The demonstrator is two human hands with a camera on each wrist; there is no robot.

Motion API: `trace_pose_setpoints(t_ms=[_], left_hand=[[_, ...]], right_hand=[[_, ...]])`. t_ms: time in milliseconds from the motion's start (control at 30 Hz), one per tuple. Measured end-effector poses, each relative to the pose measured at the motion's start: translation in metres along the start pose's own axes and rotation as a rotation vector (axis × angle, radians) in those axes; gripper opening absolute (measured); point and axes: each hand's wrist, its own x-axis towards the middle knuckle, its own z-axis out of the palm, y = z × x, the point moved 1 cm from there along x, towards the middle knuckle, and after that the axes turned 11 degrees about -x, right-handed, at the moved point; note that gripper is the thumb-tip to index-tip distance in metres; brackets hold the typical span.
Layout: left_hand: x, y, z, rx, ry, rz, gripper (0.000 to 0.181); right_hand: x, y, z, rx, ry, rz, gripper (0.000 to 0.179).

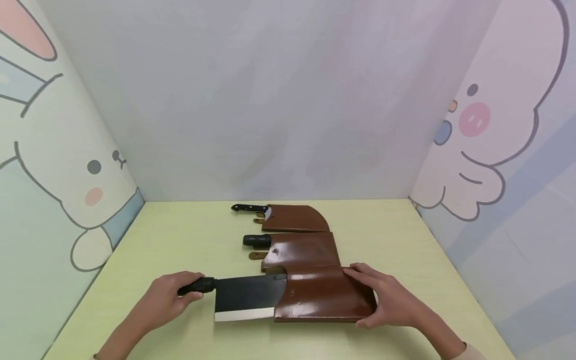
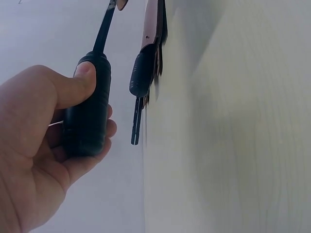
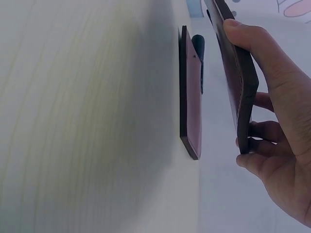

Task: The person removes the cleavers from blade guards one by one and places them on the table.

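My left hand [image 1: 167, 299] grips the black handle [image 2: 87, 111] of a cleaver [image 1: 245, 295], thumb along the handle's side. The cleaver's dark blade, with a bright lower edge, is partly inside a brown leather sheath [image 1: 326, 295]; the rest of the blade is hidden there. With fingers on the far edge and thumb on the near edge, my right hand [image 1: 390, 300] holds the closed end of that sheath. In both wrist views the sheath or handle appears lifted off the table.
Behind lie a second sheathed knife [image 1: 301, 249] with a black handle and a third [image 1: 294, 218] with a riveted handle, both on the pale yellow table [image 1: 180, 235]. A grey wall [image 1: 270, 100] stands at the back, with cartoon-printed panels on both sides.
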Motion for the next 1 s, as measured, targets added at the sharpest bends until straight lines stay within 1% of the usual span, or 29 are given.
trace_pose_setpoints(t_ms=[100, 300, 467, 600, 767, 900, 1000], left_hand=[[-0.002, -0.002, -0.002, -0.008, 0.009, 0.008, 0.034], [-0.005, -0.006, -0.008, 0.004, 0.006, 0.011, 0.034], [-0.008, -0.011, -0.012, -0.041, -0.004, 0.012, 0.032], [-0.012, -0.017, -0.011, -0.064, -0.015, 0.014, 0.032], [-0.018, -0.026, -0.011, -0.08, -0.01, 0.026, 0.033], [-0.023, -0.034, -0.011, -0.091, -0.015, 0.01, 0.033], [-0.027, -0.038, -0.011, -0.092, -0.028, -0.002, 0.032]], right_hand=[[-0.002, 0.003, 0.0, 0.001, -0.004, 0.003, 0.109], [-0.009, 0.012, -0.002, -0.006, -0.008, 0.011, 0.108], [-0.016, 0.019, -0.003, 0.004, -0.009, 0.02, 0.108], [-0.022, 0.023, -0.003, 0.011, -0.012, 0.036, 0.11], [-0.03, 0.027, -0.005, -0.007, -0.032, 0.06, 0.108], [-0.036, 0.03, -0.007, -0.019, -0.047, 0.077, 0.107], [-0.04, 0.032, -0.007, -0.035, -0.043, 0.066, 0.106]])
